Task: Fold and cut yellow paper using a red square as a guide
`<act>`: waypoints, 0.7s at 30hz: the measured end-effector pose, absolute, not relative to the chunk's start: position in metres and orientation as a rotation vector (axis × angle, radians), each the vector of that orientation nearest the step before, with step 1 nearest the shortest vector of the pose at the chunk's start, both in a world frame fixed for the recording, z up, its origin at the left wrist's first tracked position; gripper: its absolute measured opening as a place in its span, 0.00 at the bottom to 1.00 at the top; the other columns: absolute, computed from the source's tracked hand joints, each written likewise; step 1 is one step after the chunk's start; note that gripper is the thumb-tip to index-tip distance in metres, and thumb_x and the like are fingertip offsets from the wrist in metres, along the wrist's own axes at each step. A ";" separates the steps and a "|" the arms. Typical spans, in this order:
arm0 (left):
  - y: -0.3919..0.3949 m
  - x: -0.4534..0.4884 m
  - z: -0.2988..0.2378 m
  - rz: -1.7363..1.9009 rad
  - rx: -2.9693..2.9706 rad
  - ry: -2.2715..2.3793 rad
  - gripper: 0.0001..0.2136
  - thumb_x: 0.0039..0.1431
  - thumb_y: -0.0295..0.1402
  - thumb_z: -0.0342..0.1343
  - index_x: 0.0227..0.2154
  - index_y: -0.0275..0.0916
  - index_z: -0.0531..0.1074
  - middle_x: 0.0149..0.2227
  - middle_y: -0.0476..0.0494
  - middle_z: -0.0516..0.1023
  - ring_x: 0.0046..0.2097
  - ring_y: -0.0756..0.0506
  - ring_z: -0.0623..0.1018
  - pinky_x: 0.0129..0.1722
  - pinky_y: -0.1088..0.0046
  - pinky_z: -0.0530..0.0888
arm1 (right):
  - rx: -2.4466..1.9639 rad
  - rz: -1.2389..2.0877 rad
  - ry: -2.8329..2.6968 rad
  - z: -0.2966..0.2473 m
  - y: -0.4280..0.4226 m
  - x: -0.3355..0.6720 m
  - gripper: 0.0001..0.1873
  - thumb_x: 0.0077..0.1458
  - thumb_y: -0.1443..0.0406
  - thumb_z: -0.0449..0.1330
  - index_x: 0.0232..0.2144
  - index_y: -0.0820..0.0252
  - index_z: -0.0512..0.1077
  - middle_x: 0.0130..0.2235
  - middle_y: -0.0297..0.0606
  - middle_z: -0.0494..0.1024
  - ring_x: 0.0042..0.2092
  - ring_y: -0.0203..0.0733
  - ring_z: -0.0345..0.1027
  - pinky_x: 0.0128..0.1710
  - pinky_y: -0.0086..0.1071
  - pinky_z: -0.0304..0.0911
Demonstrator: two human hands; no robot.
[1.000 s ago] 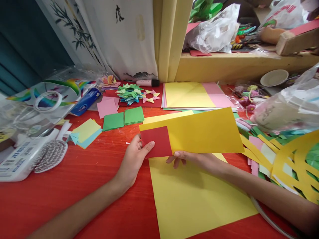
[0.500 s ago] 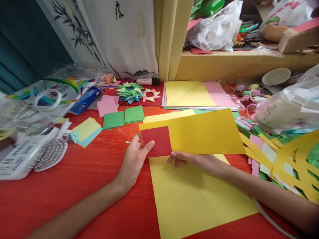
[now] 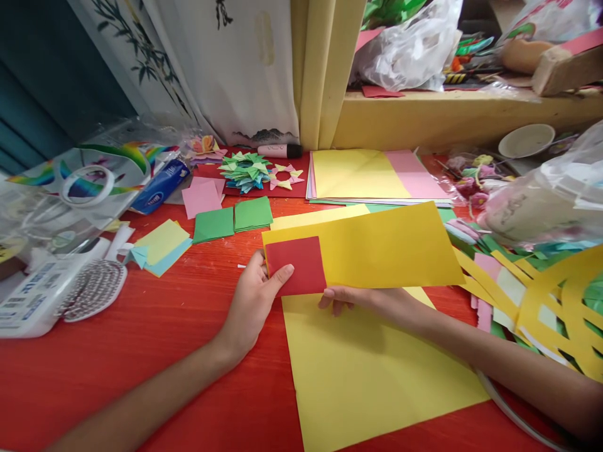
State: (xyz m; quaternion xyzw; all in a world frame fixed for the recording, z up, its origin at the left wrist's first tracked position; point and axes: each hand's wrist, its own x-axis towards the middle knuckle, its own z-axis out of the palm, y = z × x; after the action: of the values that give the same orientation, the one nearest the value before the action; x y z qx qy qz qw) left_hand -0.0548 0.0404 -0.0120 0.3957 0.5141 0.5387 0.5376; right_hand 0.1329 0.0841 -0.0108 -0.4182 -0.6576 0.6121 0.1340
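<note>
A small red paper square (image 3: 298, 269) lies over the left end of a long yellow paper strip (image 3: 391, 246), near its lower left corner. My left hand (image 3: 249, 292) pinches both sheets together, its thumb on the red square and the fingers behind. At the strip's lower edge, my right hand (image 3: 351, 300) holds the paper with thumb and fingers, close to the red square's lower right corner. Its fingertips are partly curled below. Under the raised strip, a large pale yellow sheet (image 3: 372, 370) rests on the red table (image 3: 188, 351).
Green paper squares (image 3: 214, 225), pink squares (image 3: 201, 198) and folded paper rings (image 3: 245, 171) lie behind. Left is a hairbrush (image 3: 97, 292); on the right are paper offcuts (image 3: 556, 314) and a plastic bag (image 3: 556, 194). A paper stack (image 3: 358, 174) lies at the back.
Both hands keep their hold on the paper, and the red square stays on the strip. The strip's right end shifts very slightly upward; the view tilts a little.
</note>
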 end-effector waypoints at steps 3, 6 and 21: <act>0.040 -0.055 -0.012 1.275 0.943 1.222 0.13 0.54 0.35 0.53 0.43 0.41 0.64 0.45 0.44 0.74 0.45 0.42 0.74 0.40 0.66 0.73 | -1.213 1.803 -1.907 -0.011 0.084 0.134 0.18 0.52 0.51 0.52 0.31 0.54 0.75 0.33 0.33 0.78 0.40 0.40 0.69 0.44 0.32 0.61; 0.041 -0.055 -0.012 1.277 0.953 1.239 0.13 0.54 0.35 0.53 0.43 0.41 0.64 0.45 0.44 0.73 0.45 0.42 0.74 0.40 0.67 0.73 | -1.178 1.739 -1.935 -0.013 0.083 0.134 0.18 0.52 0.51 0.52 0.31 0.56 0.75 0.33 0.35 0.78 0.39 0.41 0.70 0.43 0.33 0.62; 0.040 -0.054 -0.012 1.278 0.939 1.226 0.13 0.54 0.35 0.54 0.43 0.42 0.64 0.44 0.44 0.74 0.46 0.42 0.73 0.41 0.66 0.73 | -1.292 1.628 -2.019 -0.004 0.081 0.132 0.16 0.47 0.51 0.58 0.32 0.54 0.73 0.40 0.35 0.77 0.43 0.46 0.69 0.44 0.37 0.65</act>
State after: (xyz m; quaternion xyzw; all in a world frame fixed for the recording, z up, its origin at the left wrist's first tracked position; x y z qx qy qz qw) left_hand -0.0543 0.0403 -0.0117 0.3949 0.5155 0.5371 0.5383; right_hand 0.1319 0.0813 -0.0036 -0.4425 -0.6915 0.5578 0.1218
